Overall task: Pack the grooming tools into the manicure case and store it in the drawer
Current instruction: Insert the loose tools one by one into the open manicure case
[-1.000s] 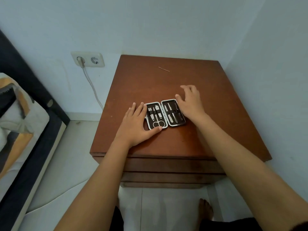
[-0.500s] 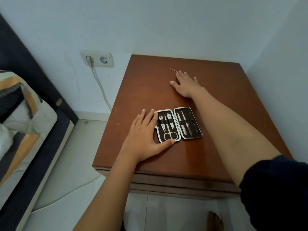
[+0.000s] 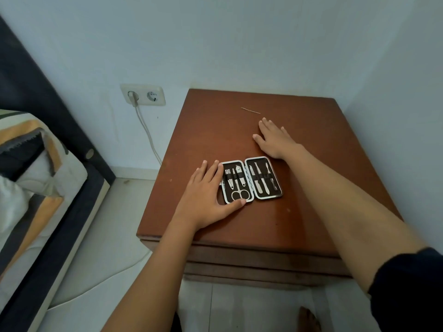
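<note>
Open case steadied, 1 loose tool left to collect.
Our left hand point(image 3: 206, 200) lies flat, gripping nothing, bracing the manicure case point(image 3: 251, 180) near the nightstand point(image 3: 311, 212) front edge against sliding; our right hand point(image 3: 274, 140) is spread, empty, short of the thin pin point(image 3: 250, 110) toward the back edge.

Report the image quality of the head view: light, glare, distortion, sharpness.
Head view: soft, even, rather dim light with faint shadows; a dull sheen on the nightstand top near its front edge; wide-angle bending of walls and forearms at the borders; the manicure case reads sharp, the thin loose tool is only a fine line.
</note>
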Demonstrator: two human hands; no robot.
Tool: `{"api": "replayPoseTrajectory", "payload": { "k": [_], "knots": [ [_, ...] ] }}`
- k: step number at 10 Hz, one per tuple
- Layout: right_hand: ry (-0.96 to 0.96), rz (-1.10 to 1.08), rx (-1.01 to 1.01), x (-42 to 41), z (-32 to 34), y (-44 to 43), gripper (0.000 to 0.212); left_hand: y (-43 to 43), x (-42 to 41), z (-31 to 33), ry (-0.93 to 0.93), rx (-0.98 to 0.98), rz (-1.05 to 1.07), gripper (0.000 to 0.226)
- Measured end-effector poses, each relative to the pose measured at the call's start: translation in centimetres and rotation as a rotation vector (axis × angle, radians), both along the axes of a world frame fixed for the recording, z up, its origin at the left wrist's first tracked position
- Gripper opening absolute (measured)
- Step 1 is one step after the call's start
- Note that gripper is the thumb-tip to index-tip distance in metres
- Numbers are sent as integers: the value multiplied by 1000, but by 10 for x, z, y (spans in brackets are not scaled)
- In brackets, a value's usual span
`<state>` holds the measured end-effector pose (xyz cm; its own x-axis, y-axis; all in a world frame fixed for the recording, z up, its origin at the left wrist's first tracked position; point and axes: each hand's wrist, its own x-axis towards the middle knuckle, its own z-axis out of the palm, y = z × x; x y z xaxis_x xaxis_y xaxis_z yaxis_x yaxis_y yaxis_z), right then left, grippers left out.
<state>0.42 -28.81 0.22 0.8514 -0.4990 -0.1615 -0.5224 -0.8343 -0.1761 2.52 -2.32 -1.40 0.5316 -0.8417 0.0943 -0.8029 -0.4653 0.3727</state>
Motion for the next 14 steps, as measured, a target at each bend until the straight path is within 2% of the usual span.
{"api": "replayPoseTrajectory", "payload": {
  "k": [5,8,9,10,12,14],
  "knots": [
    [-10,-55,-41,45,-3,-13,64,-3,3,-7,-28,-42,-4,109],
    [-113,-23,37,-38,-2,11,60,-1,1,-2,21,-22,5,111],
    [-202,-71,62,-81,-3,25,55,-1,-1,1,44,1,13,113],
    [-368,-142,90,-119,-7,45,45,1,-2,3,55,14,17,114],
    [-617,-323,110,-157,-10,70,34,0,-2,2,58,29,19,115],
    [-608,-448,265,-141,-2,51,8,0,-1,-1,51,16,16,115]
  ]
}}
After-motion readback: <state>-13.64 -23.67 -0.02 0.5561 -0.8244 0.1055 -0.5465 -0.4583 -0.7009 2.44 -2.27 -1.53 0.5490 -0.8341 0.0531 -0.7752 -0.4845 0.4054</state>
